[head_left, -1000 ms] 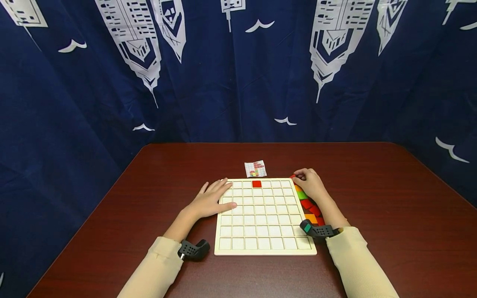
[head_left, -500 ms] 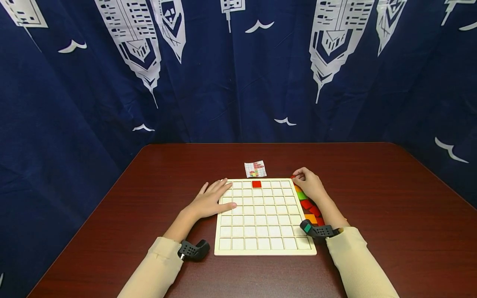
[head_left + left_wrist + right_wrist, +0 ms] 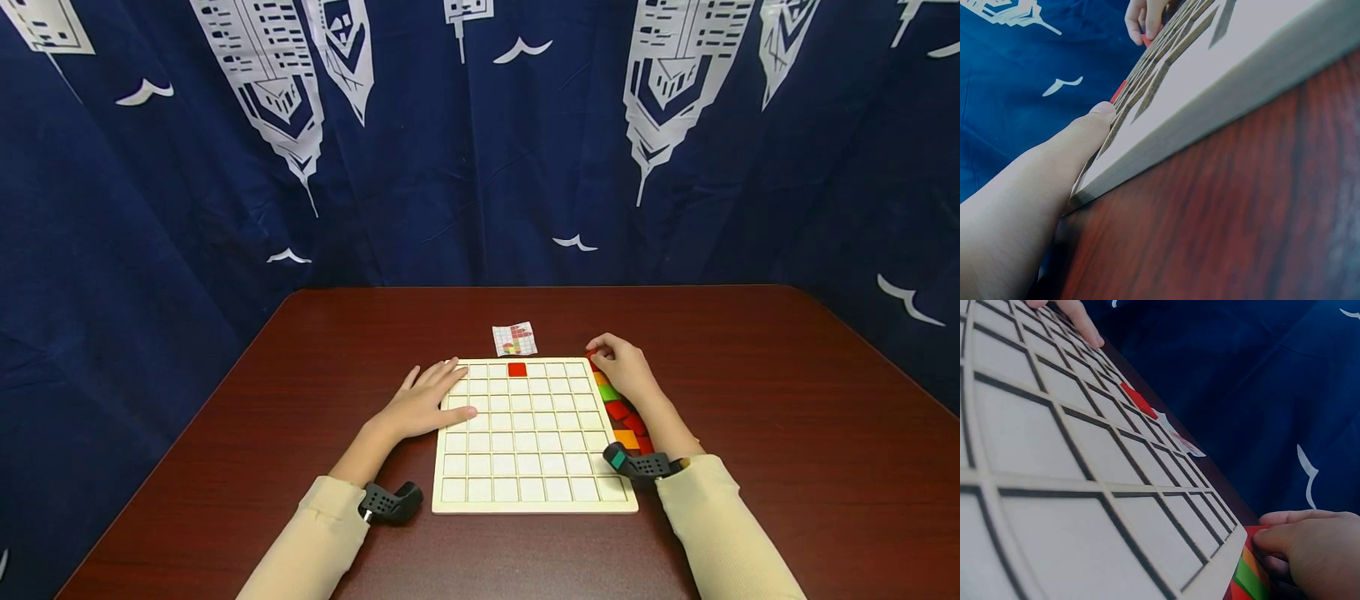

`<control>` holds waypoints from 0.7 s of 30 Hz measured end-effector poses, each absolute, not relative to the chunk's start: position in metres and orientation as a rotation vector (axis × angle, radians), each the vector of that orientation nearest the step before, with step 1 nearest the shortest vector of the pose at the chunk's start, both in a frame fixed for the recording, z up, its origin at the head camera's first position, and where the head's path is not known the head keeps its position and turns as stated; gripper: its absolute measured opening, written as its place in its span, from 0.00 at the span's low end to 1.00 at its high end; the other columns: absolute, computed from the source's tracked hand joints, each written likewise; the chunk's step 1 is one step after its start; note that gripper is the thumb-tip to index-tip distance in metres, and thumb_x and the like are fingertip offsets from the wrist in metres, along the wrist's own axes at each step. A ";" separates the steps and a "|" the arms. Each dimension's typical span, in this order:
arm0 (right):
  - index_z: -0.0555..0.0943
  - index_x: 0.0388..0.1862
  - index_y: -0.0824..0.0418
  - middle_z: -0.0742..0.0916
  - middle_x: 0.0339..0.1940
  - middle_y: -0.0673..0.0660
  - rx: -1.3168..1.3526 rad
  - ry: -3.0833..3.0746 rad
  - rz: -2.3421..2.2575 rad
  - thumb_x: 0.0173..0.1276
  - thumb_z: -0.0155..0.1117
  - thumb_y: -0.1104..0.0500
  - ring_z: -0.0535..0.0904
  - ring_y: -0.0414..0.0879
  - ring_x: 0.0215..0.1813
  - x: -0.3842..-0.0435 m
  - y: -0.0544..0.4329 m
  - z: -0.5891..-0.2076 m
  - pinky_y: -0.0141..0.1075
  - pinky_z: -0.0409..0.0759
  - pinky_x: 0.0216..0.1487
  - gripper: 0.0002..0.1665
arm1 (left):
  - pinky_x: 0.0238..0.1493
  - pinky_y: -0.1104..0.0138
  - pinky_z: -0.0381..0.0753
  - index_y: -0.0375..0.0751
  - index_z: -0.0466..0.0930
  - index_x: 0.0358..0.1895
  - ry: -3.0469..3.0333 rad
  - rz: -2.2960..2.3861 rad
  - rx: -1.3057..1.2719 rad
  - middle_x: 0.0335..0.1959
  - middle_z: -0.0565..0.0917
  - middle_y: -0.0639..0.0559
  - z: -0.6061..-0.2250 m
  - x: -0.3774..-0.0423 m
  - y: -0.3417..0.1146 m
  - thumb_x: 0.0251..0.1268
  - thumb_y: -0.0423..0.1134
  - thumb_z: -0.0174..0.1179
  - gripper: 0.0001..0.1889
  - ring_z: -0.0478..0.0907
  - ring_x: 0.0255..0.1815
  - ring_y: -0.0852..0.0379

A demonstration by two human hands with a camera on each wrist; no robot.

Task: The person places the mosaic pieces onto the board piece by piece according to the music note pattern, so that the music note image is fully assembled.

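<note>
At the frame's lower centre, a grid board [image 3: 531,467] lies on the bench [image 3: 817,400], a square tile [image 3: 517,369] in its top row's middle cell. Card [image 3: 514,339] above; loose tiles [image 3: 626,438] along its right edge; curtain [image 3: 480,167] behind the bench.

Navy curtain [image 3: 465,167] behind reddish-brown table [image 3: 787,392]; white upside-down tower prints [image 3: 281,100], white bird-like marks [image 3: 517,54] on cloth.

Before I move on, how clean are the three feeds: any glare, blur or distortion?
Head view: bright, board grid legible, card details tiny. Left wrist view: board's near surface washed out, table grain soft, pale sheen at right. Right wrist view: curtain dim, nearer board cells stretched large, right hand partly covering a red tile.
</note>
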State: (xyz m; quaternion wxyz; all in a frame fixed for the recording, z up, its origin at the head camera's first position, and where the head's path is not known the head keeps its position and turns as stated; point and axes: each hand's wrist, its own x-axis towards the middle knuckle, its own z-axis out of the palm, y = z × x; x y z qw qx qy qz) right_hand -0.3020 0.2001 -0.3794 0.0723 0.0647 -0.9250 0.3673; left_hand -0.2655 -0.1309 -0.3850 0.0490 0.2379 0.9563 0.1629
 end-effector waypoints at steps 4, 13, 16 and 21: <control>0.75 0.47 0.61 0.81 0.37 0.61 0.132 -2.801 1.071 0.68 0.52 0.60 0.71 0.48 0.31 -0.301 0.196 -0.373 0.32 0.67 0.29 0.11 | 0.72 0.48 0.31 0.55 0.48 0.72 2.912 0.504 0.721 0.74 0.44 0.54 -0.385 -0.265 -0.131 0.58 0.68 0.45 0.40 0.40 0.75 0.54; 0.76 0.48 0.63 0.82 0.38 0.63 0.158 -2.780 1.219 0.67 0.54 0.58 0.74 0.48 0.31 -0.300 0.182 -0.367 0.31 0.71 0.29 0.13 | 0.72 0.49 0.31 0.56 0.48 0.71 2.913 0.516 0.710 0.74 0.44 0.55 -0.386 -0.265 -0.131 0.58 0.69 0.44 0.40 0.40 0.75 0.54; 0.76 0.48 0.64 0.82 0.36 0.62 0.186 -2.781 1.258 0.67 0.54 0.58 0.73 0.47 0.30 -0.299 0.175 -0.365 0.31 0.70 0.28 0.14 | 0.72 0.49 0.31 0.56 0.47 0.72 2.910 0.517 0.713 0.74 0.44 0.55 -0.386 -0.265 -0.131 0.58 0.68 0.44 0.40 0.40 0.75 0.54; 0.77 0.46 0.63 0.82 0.35 0.60 0.241 -2.798 1.310 0.66 0.56 0.58 0.73 0.46 0.31 -0.295 0.162 -0.363 0.30 0.69 0.28 0.13 | 0.72 0.49 0.30 0.57 0.46 0.72 2.909 0.502 0.715 0.74 0.43 0.56 -0.387 -0.267 -0.131 0.58 0.69 0.44 0.41 0.39 0.75 0.54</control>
